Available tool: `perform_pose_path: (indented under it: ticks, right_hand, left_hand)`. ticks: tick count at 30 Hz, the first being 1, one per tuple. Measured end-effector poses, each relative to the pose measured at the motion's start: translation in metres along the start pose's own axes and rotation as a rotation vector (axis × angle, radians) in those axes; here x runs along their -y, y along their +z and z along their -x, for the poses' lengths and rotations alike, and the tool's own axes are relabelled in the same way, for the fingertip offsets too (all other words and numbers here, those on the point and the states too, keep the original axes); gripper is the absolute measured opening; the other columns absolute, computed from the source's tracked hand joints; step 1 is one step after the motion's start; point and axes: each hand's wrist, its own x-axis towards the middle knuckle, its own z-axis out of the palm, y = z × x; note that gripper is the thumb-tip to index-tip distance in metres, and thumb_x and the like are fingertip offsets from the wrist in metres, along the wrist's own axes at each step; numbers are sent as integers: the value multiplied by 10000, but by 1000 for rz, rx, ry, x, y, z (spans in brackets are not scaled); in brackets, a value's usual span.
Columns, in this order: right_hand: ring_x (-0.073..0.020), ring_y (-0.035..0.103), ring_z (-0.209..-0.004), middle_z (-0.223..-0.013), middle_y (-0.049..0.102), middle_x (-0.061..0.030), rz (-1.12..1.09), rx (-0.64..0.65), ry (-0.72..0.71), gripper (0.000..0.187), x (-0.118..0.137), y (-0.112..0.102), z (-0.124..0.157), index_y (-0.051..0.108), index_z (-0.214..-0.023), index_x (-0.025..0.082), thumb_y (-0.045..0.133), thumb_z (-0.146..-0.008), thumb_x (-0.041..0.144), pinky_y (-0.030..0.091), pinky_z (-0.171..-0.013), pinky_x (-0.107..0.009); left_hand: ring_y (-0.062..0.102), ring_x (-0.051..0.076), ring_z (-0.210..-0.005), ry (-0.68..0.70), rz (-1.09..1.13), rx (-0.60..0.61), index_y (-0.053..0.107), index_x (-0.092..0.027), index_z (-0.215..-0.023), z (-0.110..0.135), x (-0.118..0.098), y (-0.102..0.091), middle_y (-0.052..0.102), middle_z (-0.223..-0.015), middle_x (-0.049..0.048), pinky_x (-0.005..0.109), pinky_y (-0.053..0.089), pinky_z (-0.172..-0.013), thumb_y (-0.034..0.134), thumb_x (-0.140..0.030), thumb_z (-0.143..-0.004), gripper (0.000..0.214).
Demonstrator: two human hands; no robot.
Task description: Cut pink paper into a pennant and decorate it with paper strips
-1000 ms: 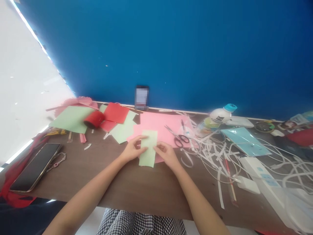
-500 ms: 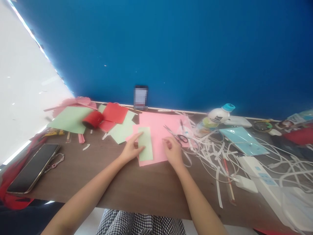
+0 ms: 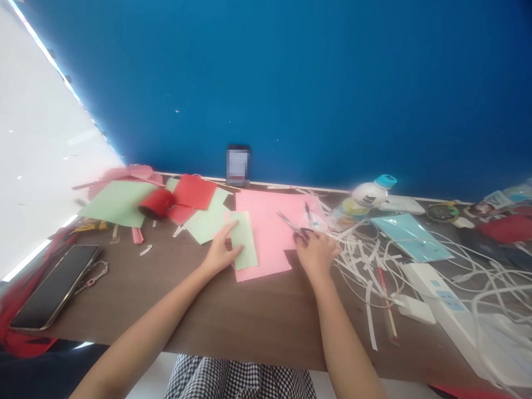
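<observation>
My left hand (image 3: 221, 252) holds the left edge of a narrow light green paper piece (image 3: 244, 244), thumb on its face and fingers at the upper edge. That piece is tilted slightly and lies over a large pink paper sheet (image 3: 270, 221) on the desk. My right hand (image 3: 316, 252) is on the dark handles of a pair of scissors (image 3: 291, 223), fingers curled over them and partly covering them. The scissors' blades rest on the pink sheet and point to the far left.
Red paper (image 3: 194, 191), a red roll (image 3: 157, 204), green sheets (image 3: 120, 202) and a phone (image 3: 56, 285) are on the left. On the right are a capped bottle (image 3: 369, 194), white paper strips (image 3: 369, 246), a blue packet (image 3: 411, 235), cables and a power strip (image 3: 443, 299). A blue wall rises behind.
My right hand has moved right from the pink sheet onto the scissors' handles, which have shifted slightly left. The green piece has tilted a little under my left hand.
</observation>
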Motion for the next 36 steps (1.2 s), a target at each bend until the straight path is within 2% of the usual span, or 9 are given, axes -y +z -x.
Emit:
perform_pose_path:
  ticks: [7,11,15,18,23,25,28,31,36]
  right_hand:
    - [-311,424,-959,-968,607,-160,-58,-53,-109,272,2,-5,1,602,-983,137,440,-804,260,241,-801,-431]
    - [-274,499,-902,-942,619,-140,-364,-26,-82,305,12,-8,6,554,-1023,142,427,-812,322,336,-781,-400]
    - [-206,545,-732,-871,615,-98,-756,165,3,340,26,-10,13,537,-926,173,515,-731,450,413,-668,-338]
    - [-165,523,-629,-713,590,-50,-967,408,-18,332,33,-21,15,531,-800,180,576,-674,484,406,-581,-293]
    - [-93,396,-481,-550,503,4,-1099,936,-138,355,31,-49,13,504,-647,168,468,-774,498,252,-434,-229]
    - [-69,312,-430,-526,486,13,-1084,1084,-145,380,27,-55,13,494,-624,166,429,-799,496,181,-411,-225]
    - [-57,254,-414,-515,467,21,-1055,1156,-132,399,25,-56,14,453,-580,169,407,-808,493,149,-409,-222]
    - [-66,292,-438,-521,452,27,-1028,1168,-137,375,25,-54,17,438,-591,175,383,-822,465,161,-419,-215]
    - [-85,367,-511,-566,450,35,-973,1177,-139,275,28,-55,22,444,-669,193,445,-800,435,190,-441,-195]
  left_hand:
    - [531,203,-1024,5,17,-30,278,-281,-1331,1,-2,1,324,-1348,102,295,517,-756,578,-200,-721,684]
    - [526,205,-1024,-12,25,-55,248,-294,-1342,1,-2,1,273,-1383,96,282,525,-725,578,-218,-727,702]
    - [565,186,-940,-47,37,-119,207,-306,-1356,1,-3,0,223,-1411,103,277,533,-675,593,-257,-729,738]
    - [581,179,-914,-65,72,-186,191,-302,-1359,1,-6,-2,233,-1410,107,284,535,-689,610,-291,-726,760]
    - [581,191,-955,-88,143,-308,133,-281,-1375,-1,-11,-3,339,-1363,117,280,532,-726,621,-334,-727,813]
    - [586,189,-960,-90,178,-340,97,-274,-1380,-2,-12,-3,359,-1351,123,280,531,-739,618,-336,-734,832]
    - [588,186,-968,-94,196,-372,85,-279,-1379,-2,-11,-2,349,-1360,120,288,525,-762,616,-331,-740,832]
    - [580,185,-985,-99,205,-374,103,-284,-1376,-2,-11,-1,356,-1357,112,293,519,-783,618,-328,-740,819]
    - [587,181,-954,-111,217,-345,107,-274,-1377,0,-13,0,414,-1308,114,291,523,-763,621,-330,-736,823]
